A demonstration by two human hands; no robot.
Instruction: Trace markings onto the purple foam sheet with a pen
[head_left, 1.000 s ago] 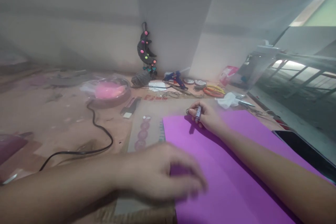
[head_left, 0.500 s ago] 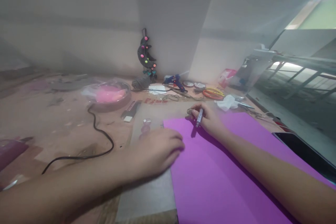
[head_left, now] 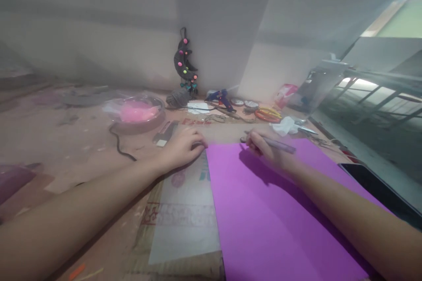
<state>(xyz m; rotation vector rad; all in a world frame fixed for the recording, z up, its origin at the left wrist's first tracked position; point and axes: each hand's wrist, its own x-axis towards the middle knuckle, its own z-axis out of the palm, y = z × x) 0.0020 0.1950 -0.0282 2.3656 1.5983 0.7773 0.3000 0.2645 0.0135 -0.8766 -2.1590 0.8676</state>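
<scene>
A large purple sheet of paper [head_left: 280,215] lies in front of me, partly over a translucent sheet [head_left: 184,241] on printed cardboard. My left hand [head_left: 186,147] rests palm down with fingers loosely bent and apart; its fingertips are at the paper's far left corner. Above the far edge of the purple sheet, my right hand [head_left: 260,147] is closed around a slim greyish pen [head_left: 280,145], which tilts back over the hand. A small dark round thing [head_left: 243,139] shows beside the right fingertips; whether they hold it I cannot tell.
Toward the wall are a dish of pink material [head_left: 138,112], grey yarn [head_left: 178,98], a blue glue gun [head_left: 222,99], orange-yellow handles [head_left: 268,114], white tissue [head_left: 284,126] and scissors [head_left: 307,129]. A dark moon ornament [head_left: 184,63] hangs there. A phone [head_left: 376,189] lies right; a black cable [head_left: 120,145] left.
My left hand has moved away from me, from over the purple paper to its far left corner. In my right hand the pen has swung from pointing toward me to lying back across the hand.
</scene>
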